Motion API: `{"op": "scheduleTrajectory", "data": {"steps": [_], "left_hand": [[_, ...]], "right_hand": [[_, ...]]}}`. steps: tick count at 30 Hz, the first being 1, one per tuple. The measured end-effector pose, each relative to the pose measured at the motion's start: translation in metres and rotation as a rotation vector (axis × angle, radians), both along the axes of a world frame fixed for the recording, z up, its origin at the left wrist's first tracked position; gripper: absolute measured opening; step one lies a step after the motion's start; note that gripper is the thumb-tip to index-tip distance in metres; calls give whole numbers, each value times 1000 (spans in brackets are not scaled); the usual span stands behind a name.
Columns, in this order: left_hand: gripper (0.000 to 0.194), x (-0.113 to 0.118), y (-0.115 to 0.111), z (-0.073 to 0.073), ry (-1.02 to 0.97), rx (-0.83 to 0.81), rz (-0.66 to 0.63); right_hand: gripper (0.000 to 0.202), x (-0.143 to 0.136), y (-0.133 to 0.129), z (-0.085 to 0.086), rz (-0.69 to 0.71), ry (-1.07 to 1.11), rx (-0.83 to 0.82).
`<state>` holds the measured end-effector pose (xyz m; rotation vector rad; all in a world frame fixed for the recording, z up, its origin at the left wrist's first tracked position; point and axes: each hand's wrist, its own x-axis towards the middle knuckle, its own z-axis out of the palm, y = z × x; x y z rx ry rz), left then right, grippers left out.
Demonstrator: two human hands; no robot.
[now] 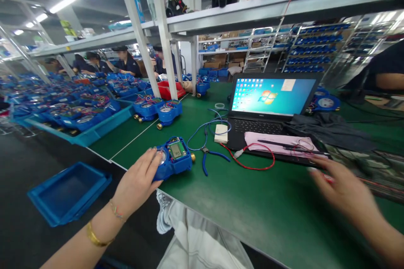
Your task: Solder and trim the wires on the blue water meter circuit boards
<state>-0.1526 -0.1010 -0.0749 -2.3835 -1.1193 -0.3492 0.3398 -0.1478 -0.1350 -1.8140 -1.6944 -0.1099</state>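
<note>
Green bench top (227, 201) spreads before us. Our left hand (142, 172) grasps the blue water meter (176, 167), fingers over its dial (163, 156), thumb along the near side. Meter lies by the bench edge, under that hand; long axis roughly sideways, brass fitting (193, 157) at the end toward our right hand (345, 183). Right hand is well apart, fingers loosely bent near the laptop (268, 96); something red (328, 178) shows there, and we cannot tell whether it is held. Blue-handled pliers (205, 164) lie between the hands, nearer the left. Lower, left of the left hand: blue plastic bin (78, 207). Farther beyond that hand: blue tray (94, 135) filled with similar meters (85, 119); then red bin (170, 91), contents unclear.
</note>
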Motion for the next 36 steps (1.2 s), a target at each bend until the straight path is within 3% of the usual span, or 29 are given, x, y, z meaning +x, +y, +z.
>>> {"op": "scheduleTrajectory", "data": {"steps": [4,7,11,14,18,20,23,26,28,36], "left_hand": [[54,24,-13,-2,5,-25,-100],[51,33,-19,-6,-16,-57,-190],[54,33,-21,-6,-78,-177,-256],[61,31,-19,3,-172,-325,-258],[39,38,-12,25,-354,-472,-205],[47,46,-7,31,-371,-522,-163],[73,58,1,31,-348,-588,-143],[69,64,6,24,-394,-658,-176],[64,65,6,22,-421,-679,-189],[70,65,3,24,-445,-689,-219]], "right_hand": [[26,-96,34,-9,394,58,-74],[22,-137,41,-10,463,74,-105],[21,-139,43,-15,437,105,-110],[21,-126,46,-20,381,138,-93],[21,-122,44,-18,368,219,-79],[23,-131,40,-8,422,262,-74],[39,-154,32,17,584,358,-74],[66,-178,27,43,762,435,-97],[78,-188,27,55,804,380,-145],[58,-196,35,71,744,240,-210]]}}
